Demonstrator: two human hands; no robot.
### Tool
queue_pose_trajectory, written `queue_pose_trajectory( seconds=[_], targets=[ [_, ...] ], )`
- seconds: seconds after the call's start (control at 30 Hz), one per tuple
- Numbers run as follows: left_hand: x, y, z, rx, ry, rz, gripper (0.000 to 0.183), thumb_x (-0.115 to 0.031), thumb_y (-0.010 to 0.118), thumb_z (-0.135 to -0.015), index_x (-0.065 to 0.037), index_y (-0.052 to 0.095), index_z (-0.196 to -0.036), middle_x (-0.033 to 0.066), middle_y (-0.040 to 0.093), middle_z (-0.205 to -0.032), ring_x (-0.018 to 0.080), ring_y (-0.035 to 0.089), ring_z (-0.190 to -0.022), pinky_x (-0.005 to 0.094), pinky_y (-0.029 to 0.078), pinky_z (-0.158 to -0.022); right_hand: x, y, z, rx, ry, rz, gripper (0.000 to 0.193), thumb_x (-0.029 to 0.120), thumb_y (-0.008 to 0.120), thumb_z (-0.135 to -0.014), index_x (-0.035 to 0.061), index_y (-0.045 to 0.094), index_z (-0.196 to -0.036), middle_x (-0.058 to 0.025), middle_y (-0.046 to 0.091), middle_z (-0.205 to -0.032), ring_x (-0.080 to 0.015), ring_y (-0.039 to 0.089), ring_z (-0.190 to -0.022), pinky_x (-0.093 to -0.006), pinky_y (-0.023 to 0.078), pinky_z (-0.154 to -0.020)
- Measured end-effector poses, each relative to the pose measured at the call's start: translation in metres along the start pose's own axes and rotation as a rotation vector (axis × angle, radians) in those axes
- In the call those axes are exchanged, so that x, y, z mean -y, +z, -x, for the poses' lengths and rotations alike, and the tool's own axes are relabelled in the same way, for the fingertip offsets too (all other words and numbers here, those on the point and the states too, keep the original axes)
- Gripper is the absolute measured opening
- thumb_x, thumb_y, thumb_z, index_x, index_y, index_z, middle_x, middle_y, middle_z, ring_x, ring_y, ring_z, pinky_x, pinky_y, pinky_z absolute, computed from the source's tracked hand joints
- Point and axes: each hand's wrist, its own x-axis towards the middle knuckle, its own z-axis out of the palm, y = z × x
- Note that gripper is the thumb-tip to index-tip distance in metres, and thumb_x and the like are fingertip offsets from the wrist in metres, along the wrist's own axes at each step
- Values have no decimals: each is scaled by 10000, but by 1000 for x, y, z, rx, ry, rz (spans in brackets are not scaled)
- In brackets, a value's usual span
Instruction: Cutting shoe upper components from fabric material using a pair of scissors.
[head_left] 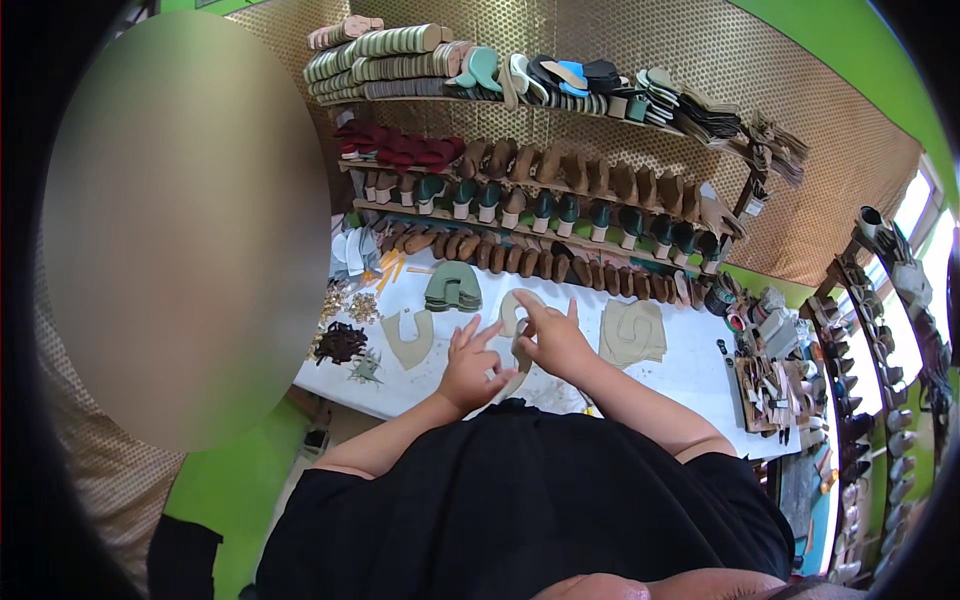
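My left hand [472, 365] hovers over the near edge of the white table with its fingers spread, holding nothing that I can see. Close by, my right hand [556, 338] has its fingers apart and its index finger stretched toward the left. Beneath and between the hands lies a beige curved shoe-upper piece [515, 302], partly covered by them. Another beige U-shaped piece [408, 342] rests left of my left hand. Beyond it sits a stack of green U-shaped pieces [453, 286]. A stack of beige pieces [633, 333] lies right of my right hand.
Shelves behind the white table [700, 375] carry rows of shoes [515, 205] and stacked soles [400, 65]. Dark brown strips [340, 343] and small gold parts [362, 306] lie at left. Hand tools [770, 390] crowd the right end. A large blurred patch hides the far left.
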Motion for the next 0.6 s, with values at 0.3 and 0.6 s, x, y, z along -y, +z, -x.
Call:
queue_pose_trajectory(
  seconds=[0.3, 0.6],
  targets=[
    [48, -8, -12, 89, -433, 193, 619, -371, 795, -786, -201, 574, -1339, 283, 141, -1600, 496, 145, -1464, 536, 201, -1174, 20, -9, -13, 157, -213, 179, 794, 130, 737, -815, 243, 365, -1507, 24, 704, -899, -226, 607, -1086, -722, 60, -1120],
    [104, -16, -8, 108, -416, 439, 418, -325, 809, -786, -227, 702, -1178, 234, 233, -1597, 455, 152, -1483, 498, 216, -1179, 35, 12, -27, 74, -131, 78, 724, 88, 707, -819, 219, 423, -1472, -10, 669, -936, -231, 602, -1062, -725, 46, -1122]
  ],
)
